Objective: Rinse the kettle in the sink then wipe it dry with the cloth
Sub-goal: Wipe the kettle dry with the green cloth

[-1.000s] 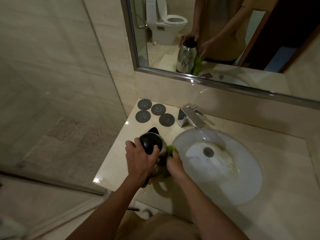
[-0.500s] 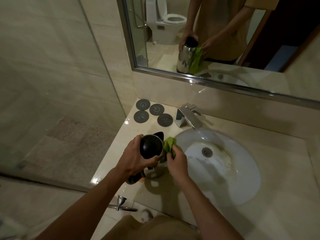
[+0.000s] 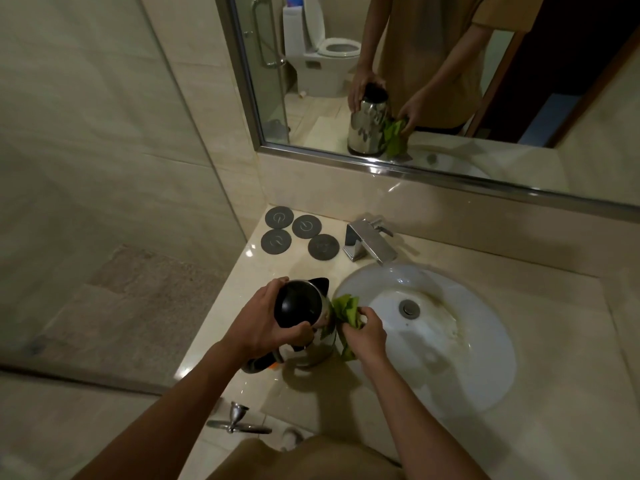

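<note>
A steel kettle (image 3: 322, 337) with a black lid and spout stands upright on the beige counter, just left of the white sink (image 3: 485, 368). My left hand (image 3: 266, 323) grips it around the black top. My right hand (image 3: 365, 332) holds a crumpled green cloth (image 3: 346, 311) pressed against the kettle's right side. The kettle's lower left is hidden by my left hand and wrist. The mirror (image 3: 450, 81) shows the same scene from the front.
Several dark round coasters (image 3: 299, 233) lie at the counter's back left. A chrome faucet (image 3: 369, 242) stands behind the sink, with the drain (image 3: 409, 308) in the basin. A glass shower panel (image 3: 166, 168) rises on the left. A metal door handle (image 3: 239, 420) sticks out below the counter edge.
My right hand with the cloth moved up the kettle's right side and then lower again. My left hand shifted its hold on the kettle's top.
</note>
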A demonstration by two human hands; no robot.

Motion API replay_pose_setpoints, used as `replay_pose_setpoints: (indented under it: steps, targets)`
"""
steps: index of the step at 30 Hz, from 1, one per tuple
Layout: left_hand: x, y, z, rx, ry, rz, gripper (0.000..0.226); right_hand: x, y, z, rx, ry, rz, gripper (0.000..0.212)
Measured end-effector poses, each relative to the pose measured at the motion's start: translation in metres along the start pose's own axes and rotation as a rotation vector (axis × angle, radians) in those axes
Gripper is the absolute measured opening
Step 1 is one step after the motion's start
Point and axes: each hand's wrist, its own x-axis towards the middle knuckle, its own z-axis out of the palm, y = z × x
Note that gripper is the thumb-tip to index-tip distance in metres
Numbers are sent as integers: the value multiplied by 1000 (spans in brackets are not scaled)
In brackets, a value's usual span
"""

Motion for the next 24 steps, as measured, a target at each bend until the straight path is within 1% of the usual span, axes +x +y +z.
replay_pose_setpoints:
  steps: [1,3,4,5,7,8,9,12,14,15,18,20,21,24]
  targets:
    - [0,-1,1,8,4,-2,83,-1,-1,0,-26,-11,-13,15]
    - [0,-4,2,21,15,-9,83,-2,-2,1,-65,-33,-62,4]
    - [1,-5,2,28,20,-9,83,-3,-3,2,-33,-59,-73,7]
    - [1,-6,2,33,22,-5,83,-5,-5,2,21,-97,-54,18]
    - [2,-6,3,41,22,14,81,-10,-5,3,127,-180,26,33]
    - [2,-7,3,41,24,17,80,-12,-4,4,148,-202,40,36]
    - [3,-7,3,40,25,15,80,-15,-1,4,132,-203,15,35]
    - [4,-8,4,55,42,14,75,-26,-2,4,28,-99,-163,27]
    - [6,-8,7,64,44,9,65,-32,-10,5,-38,-53,-260,16]
    - [7,-6,8,68,52,2,58,-35,-14,5,-62,-48,-292,14]
    - [12,-1,14,116,112,-24,43,-33,-18,7,-138,12,-332,25]
    - [14,1,16,147,139,-17,41,-29,-18,8,-95,30,-317,23]
    - [14,1,16,150,142,-11,42,-24,-16,8,-55,13,-283,22]
    - [13,-3,15,151,131,2,47,-5,-5,9,-37,-43,-121,34]
